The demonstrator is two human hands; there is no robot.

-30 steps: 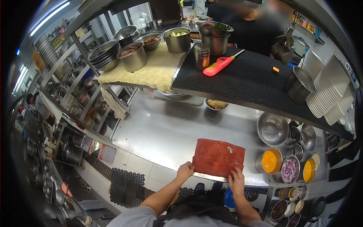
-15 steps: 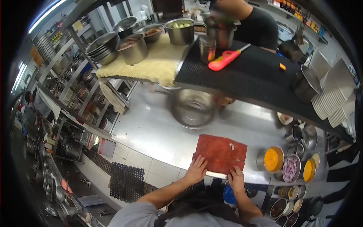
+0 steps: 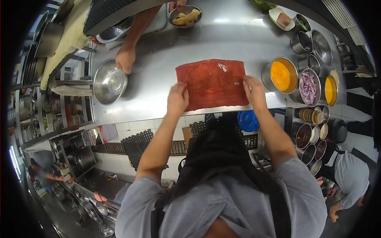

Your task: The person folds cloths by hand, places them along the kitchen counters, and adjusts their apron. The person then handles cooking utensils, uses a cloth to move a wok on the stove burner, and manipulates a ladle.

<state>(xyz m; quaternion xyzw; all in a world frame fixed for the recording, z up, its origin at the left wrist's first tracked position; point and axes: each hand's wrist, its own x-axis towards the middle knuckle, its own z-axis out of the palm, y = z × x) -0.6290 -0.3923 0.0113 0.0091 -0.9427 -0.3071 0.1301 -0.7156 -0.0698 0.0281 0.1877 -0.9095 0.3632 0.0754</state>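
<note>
A red rectangular cloth [image 3: 214, 85] with a whitish patch near its far edge lies spread on the steel table, close to the front edge. My left hand [image 3: 178, 97] has its fingers curled at the cloth's left edge. At the right edge, my right hand [image 3: 254, 93] pinches the cloth with thumb and fingers. A co-worker's hand [image 3: 126, 59] reaches in from the far side and touches the rim of a shiny steel bowl [image 3: 110, 81], left of the cloth. The co-worker's other hand [image 3: 177, 4] is at a small bowl of yellowish pieces [image 3: 185, 16].
Right of the cloth stand a pot of orange liquid [image 3: 282, 75], a bowl of sliced purple onion [image 3: 308, 87] and other metal pots. A white dish [image 3: 282, 18] sits at the back right. The overhead shelf [image 3: 115, 14] crosses the upper left. Another person [image 3: 349, 178] is at lower right.
My view has tilted down. My hands have moved from the cloth's near edge to its left and right sides. The co-worker's steel bowl, blurred before, now rests on the table at left.
</note>
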